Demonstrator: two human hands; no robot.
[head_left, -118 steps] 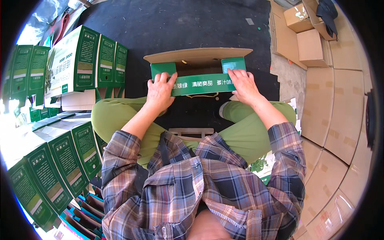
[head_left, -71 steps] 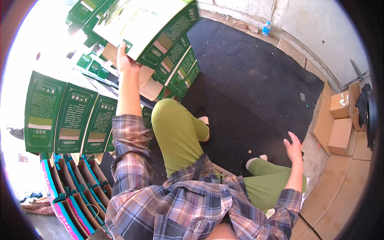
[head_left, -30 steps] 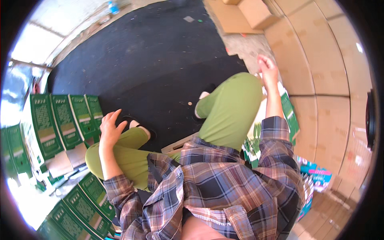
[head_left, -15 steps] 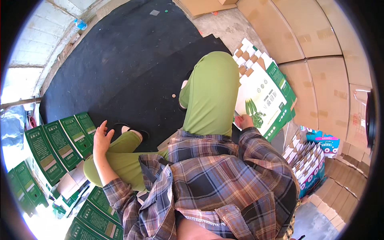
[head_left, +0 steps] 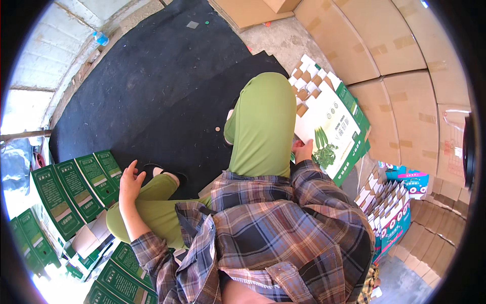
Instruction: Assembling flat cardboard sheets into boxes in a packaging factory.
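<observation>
My left hand (head_left: 131, 183) is raised over my bent left knee, fingers loosely apart and holding nothing, close to a row of green printed cartons (head_left: 70, 191). Beside my right knee, my right hand (head_left: 304, 151) is closed at the near left edge of a stack of flat white-and-green cartons (head_left: 329, 119) printed with a leafy vegetable. A small reddish patch shows at its fingertips. My knee partly hides what those fingers hold.
Large brown boxes (head_left: 410, 106) are stacked along the right. Blue-and-white folded cartons (head_left: 387, 218) stand behind my right arm. More green cartons (head_left: 119, 278) lie lower left. A black mat (head_left: 152, 76) covers the floor ahead; a blue bottle (head_left: 100, 38) lies by the wall.
My right hand has shifted slightly left and up along the carton stack's edge. My left hand stays raised, its fingers a little more bent. The whole view has shifted slightly.
</observation>
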